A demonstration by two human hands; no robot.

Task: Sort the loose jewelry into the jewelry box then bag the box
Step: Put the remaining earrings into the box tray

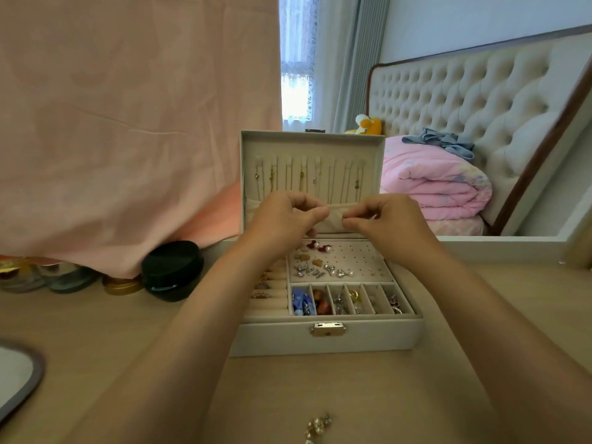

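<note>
Slippage is looking like the chief danger. The left hand and the right hand are hovering close together in front of the raised lid of the jewelry box. Each has its fingers curled and its thumb pressing against the forefinger. Whatever they may be pinching is too small to make out, so what the grip holds cannot be told.

If a fine piece is sitting there, it is hanging above the earring panel and beside the fabric pocket. A loosening pinch could be dropping it among pieces already sorted, or snagging it on the chains hanging in the lid. Both forearms are crossing over the box's front edge, where a dip could be nudging it.

The box is sitting open on the table, near its middle. Counting:
- one box
- six small compartments along its front, most visibly holding pieces
- about five pendants showing on the lid's chains
- one loose cluster of jewelry lying on the table nearest the person, not yet sorted

No bag is showing.
</note>
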